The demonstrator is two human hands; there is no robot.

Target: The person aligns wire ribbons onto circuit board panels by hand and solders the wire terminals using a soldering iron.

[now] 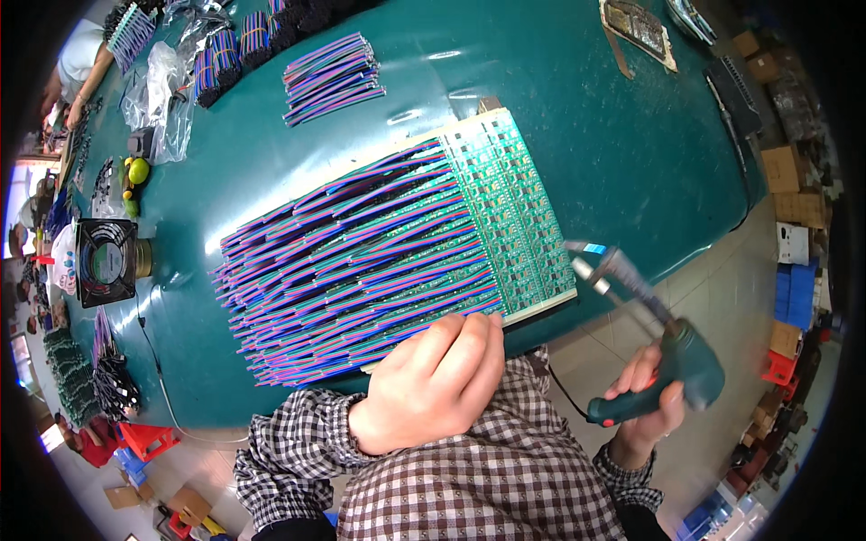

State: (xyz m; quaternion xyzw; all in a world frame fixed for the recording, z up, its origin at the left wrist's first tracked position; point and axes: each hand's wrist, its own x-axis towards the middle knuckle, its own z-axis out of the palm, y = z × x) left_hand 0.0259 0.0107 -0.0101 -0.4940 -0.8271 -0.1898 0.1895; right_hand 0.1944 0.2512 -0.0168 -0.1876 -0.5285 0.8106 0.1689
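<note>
One green circuit-board panel (pixel 510 207) lies at centre, with one fan (pixel 106 261) at far left. One soldering gun (pixel 663 356) is at near right, and one loose bundle of coloured wires (pixel 332 77) lies far. Two hands show: left hand (pixel 433 383), right hand (pixel 645 401).

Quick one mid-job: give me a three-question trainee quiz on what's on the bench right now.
1. True or false: the right hand holds a teal soldering gun.
2. What does the left hand rest on: A) the black fan, B) the panel of green circuit boards with coloured wires, C) the loose wire bundle?
3. Does the gun's tip touch the panel?

Key: 1 true; 2 B; 3 no, it is off the panel's right edge.
</note>
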